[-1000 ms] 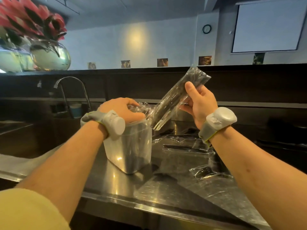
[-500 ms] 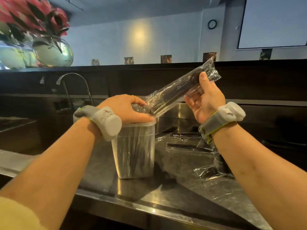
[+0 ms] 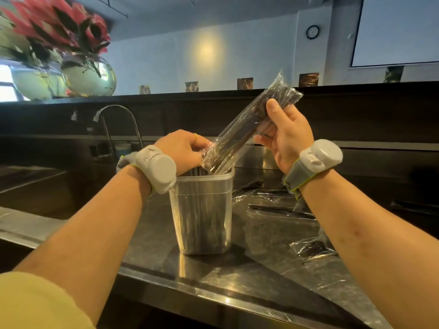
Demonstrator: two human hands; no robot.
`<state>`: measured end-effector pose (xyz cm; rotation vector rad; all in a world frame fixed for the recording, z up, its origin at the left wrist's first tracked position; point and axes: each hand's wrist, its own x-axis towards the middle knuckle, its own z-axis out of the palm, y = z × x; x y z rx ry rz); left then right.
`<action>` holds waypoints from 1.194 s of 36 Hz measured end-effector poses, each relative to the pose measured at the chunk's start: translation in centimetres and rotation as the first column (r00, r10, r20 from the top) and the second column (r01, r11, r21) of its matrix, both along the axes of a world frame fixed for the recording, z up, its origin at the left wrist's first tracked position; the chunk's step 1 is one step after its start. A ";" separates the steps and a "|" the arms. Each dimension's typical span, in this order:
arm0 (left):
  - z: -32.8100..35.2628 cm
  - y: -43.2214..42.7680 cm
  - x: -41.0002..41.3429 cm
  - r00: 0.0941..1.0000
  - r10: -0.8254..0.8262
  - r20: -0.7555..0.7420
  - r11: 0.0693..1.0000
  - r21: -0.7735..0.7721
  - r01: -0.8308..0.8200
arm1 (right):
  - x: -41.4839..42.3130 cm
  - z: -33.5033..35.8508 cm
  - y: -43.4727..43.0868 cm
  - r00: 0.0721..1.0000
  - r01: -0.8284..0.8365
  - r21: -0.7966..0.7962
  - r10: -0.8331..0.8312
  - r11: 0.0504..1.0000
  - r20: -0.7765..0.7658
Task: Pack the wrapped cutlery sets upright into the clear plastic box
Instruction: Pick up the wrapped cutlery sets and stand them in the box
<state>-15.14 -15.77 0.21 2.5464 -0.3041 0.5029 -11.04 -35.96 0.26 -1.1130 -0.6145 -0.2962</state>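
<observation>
- While tilted at centre frame, 1 wrapped cutlery set (image 3: 249, 131) is gripped by right hand (image 3: 288, 138), lower end at clear plastic box (image 3: 202, 210) rim.
- Left hand (image 3: 183, 150) pinches that end.

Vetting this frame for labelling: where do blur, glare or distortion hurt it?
Head view: the flowers top left are motion-blurred; glare streaks the steel counter and the wrapped cutlery set; the clear plastic box hides its contents in dimness; the edges show wide-angle stretch.

Round glass vases w/ red flowers (image 3: 89, 77) at 10 o'clock, gooseneck faucet (image 3: 114, 110) at 9; wall clock (image 3: 312, 32), projector screen (image 3: 399, 29) at 1–2. Steel counter (image 3: 147, 229) at 6.
</observation>
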 end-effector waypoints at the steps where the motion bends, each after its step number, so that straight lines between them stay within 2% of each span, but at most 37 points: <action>1: -0.1 0.1 0.1 1.000 -0.006 0.002 1.000 -0.011 0.006 | 0.0 0.1 -0.1 0.999 0.034 -0.032 -0.033 0.999 0.033; 5: -0.3 -0.1 0.2 0.999 -0.022 0.031 0.997 -0.069 0.024 | -0.1 0.5 -0.6 0.977 0.157 -0.147 -0.132 0.977 0.167; 7: -0.4 -0.2 0.3 0.999 -0.020 0.038 0.997 -0.073 0.023 | -0.2 0.4 -0.3 0.970 0.162 -0.218 -0.116 0.962 0.212; 10: -0.5 -0.1 0.7 0.998 -0.005 0.055 0.999 -0.044 0.008 | -0.5 -0.1 0.5 0.959 0.143 -0.407 -0.025 0.902 0.282; 11: -0.5 -0.1 0.8 0.998 0.004 0.066 0.999 -0.045 -0.001 | -0.7 -0.2 0.9 0.954 0.131 -0.506 0.031 0.853 0.300; 13: -0.6 -0.3 1.3 0.992 0.056 0.113 0.998 -0.023 -0.054 | -1.1 -0.5 1.7 0.939 0.160 -0.728 0.125 0.667 0.321; 14: -0.7 -0.3 1.6 0.986 0.092 0.139 0.995 0.013 -0.094 | -1.3 -0.8 2.1 0.935 0.186 -0.794 0.144 0.579 0.324; 16: -0.9 -0.5 2.1 0.970 0.124 0.207 0.980 0.125 -0.152 | -1.5 -1.2 2.2 0.925 0.251 -0.827 0.127 0.503 0.358; 18: -0.9 -0.7 2.1 0.957 0.116 0.264 0.973 0.164 -0.163 | -1.7 -1.3 2.2 0.917 0.309 -0.810 0.071 0.498 0.393; 20: -1.0 -0.6 2.1 0.955 0.123 0.271 0.986 0.078 -0.149 | -1.9 -1.3 2.2 0.912 0.336 -0.745 -0.001 0.576 0.410; 23: -1.3 -0.8 1.8 0.985 0.109 0.136 0.949 -0.309 -0.062 | -1.8 -1.2 1.9 0.883 0.407 -0.539 -0.168 0.738 0.438; 24: -1.4 -0.9 1.7 0.986 0.088 0.141 0.928 -0.370 -0.030 | -1.8 -1.3 1.9 0.869 0.428 -0.506 -0.189 0.748 0.457; 26: -1.7 -1.2 1.5 0.973 0.025 0.230 0.899 -0.431 0.079 | -1.8 -1.6 1.7 0.843 0.477 -0.550 -0.179 0.686 0.507; 27: -1.8 -1.4 1.3 0.956 0.000 0.293 0.899 -0.419 0.128 | -1.8 -1.8 1.6 0.840 0.493 -0.594 -0.171 0.636 0.514; 29: -2.0 -1.3 1.2 0.937 -0.009 0.350 0.947 -0.299 0.120 | -1.6 -2.1 1.3 0.828 0.526 -0.655 -0.151 0.542 0.539; 32: -1.7 -1.6 0.8 0.963 -0.001 0.269 0.998 -0.057 0.017 | -1.1 -2.3 0.8 0.783 0.593 -0.683 -0.109 0.426 0.612; 35: -0.7 -2.1 0.2 0.994 0.078 0.077 0.983 0.158 -0.089 | -1.4 -2.5 -0.4 0.830 0.521 -0.728 -0.066 0.445 0.553; 37: 0.0 -3.4 -0.1 0.975 0.177 0.131 0.928 0.309 -0.210 | -1.8 -2.9 -2.2 0.844 0.508 -0.717 -0.109 0.477 0.525; 38: 0.2 -3.7 -0.3 0.959 0.195 0.204 0.909 0.329 -0.255 | -1.7 -3.0 -2.9 0.856 0.498 -0.719 -0.141 0.484 0.498; 40: 0.0 -6.2 -1.1 0.932 0.126 0.340 0.938 0.264 -0.223 | -1.5 -4.0 -5.5 0.896 0.443 -0.768 -0.193 0.463 0.400; 43: -1.1 -10.3 -1.7 0.879 -0.084 0.468 0.986 0.170 0.004 | -0.7 -6.1 -9.1 0.942 0.309 -0.887 -0.240 0.343 0.235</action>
